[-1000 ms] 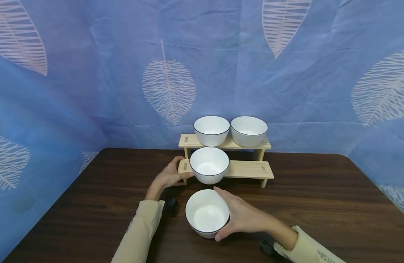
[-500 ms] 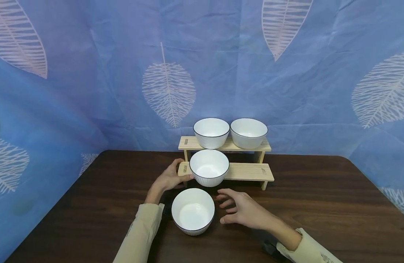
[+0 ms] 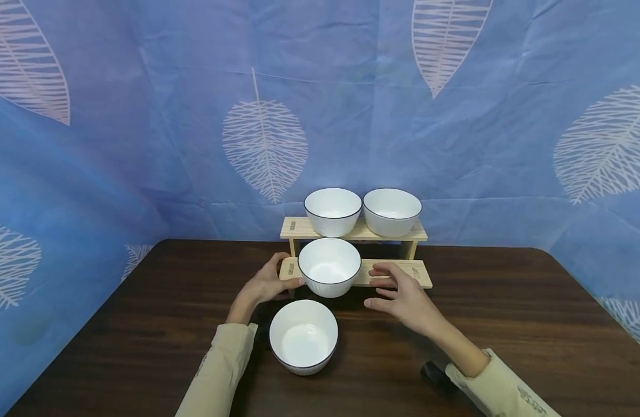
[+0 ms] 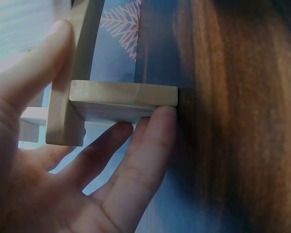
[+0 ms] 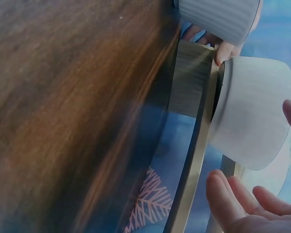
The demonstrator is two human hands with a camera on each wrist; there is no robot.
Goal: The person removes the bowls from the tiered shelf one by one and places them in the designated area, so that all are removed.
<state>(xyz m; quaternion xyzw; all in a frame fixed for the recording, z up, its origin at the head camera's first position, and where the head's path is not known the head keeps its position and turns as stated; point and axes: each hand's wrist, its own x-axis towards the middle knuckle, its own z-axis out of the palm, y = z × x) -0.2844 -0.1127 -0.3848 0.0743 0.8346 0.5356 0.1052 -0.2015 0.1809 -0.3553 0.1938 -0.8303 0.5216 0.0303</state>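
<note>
A two-step wooden rack (image 3: 390, 269) stands on the table. White bowls with dark rims sit on it: one on the lower step (image 3: 329, 267), two on the upper step, left (image 3: 332, 223) and right (image 3: 392, 223). Another white bowl (image 3: 303, 337) rests on the table in front of the rack. My left hand (image 3: 264, 282) grips the lower step's left end, its fingers around the wooden leg (image 4: 123, 99) and its thumb at the step's edge beside the bowl. My right hand (image 3: 405, 298), fingers spread and loosely curved, holds nothing; it overlaps the lower step right of its bowl.
The dark wood table (image 3: 507, 324) spreads out on both sides of the rack. Close behind it hangs a blue cloth (image 3: 194, 145) with white leaf prints. A black strap piece (image 3: 435, 373) shows under the right wrist.
My right hand has let go of the front bowl, which now stands further left, and has moved up and right to the lower step. The left hand keeps its grip.
</note>
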